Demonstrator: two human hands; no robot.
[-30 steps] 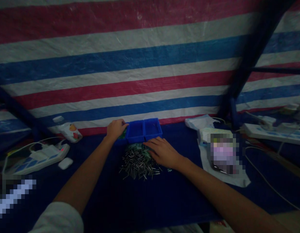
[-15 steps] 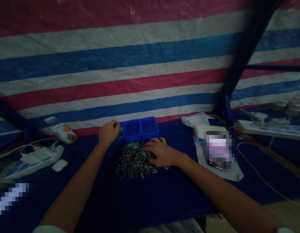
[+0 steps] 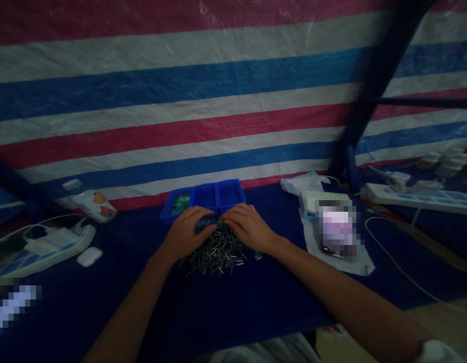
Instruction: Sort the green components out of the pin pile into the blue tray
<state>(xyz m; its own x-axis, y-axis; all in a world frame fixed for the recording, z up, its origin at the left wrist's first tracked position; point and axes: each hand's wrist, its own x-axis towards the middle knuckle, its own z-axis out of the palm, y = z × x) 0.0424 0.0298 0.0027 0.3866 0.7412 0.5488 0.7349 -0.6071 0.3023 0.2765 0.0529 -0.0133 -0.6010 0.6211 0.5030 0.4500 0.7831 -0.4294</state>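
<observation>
A heap of short metal pins or nails (image 3: 218, 254) lies on the dark blue tabletop, between and in front of my hands. My left hand (image 3: 186, 234) reaches over the heap's left side, thumb and fingers apart, with nothing visible held. My right hand (image 3: 250, 228) rests at the heap's upper right with its fingers bent together; its fingertips are near some dark greenish material, and whatever they grip is too dim to make out. Just behind stand three joined blue bins (image 3: 205, 196). The left one contains green pieces (image 3: 180, 203).
At left are a bottle (image 3: 93, 204), a power strip (image 3: 55, 247) and a small white case (image 3: 89, 256). On the right, a white sheet (image 3: 312, 237) lies under a box and a blurred package, near a cable and another power strip (image 3: 418, 197). A striped tarp (image 3: 218, 101) hangs behind.
My left hand has come away from the left bin, moving right and down to the heap. My right hand has shifted slightly up, its fingers still over the heap's edge.
</observation>
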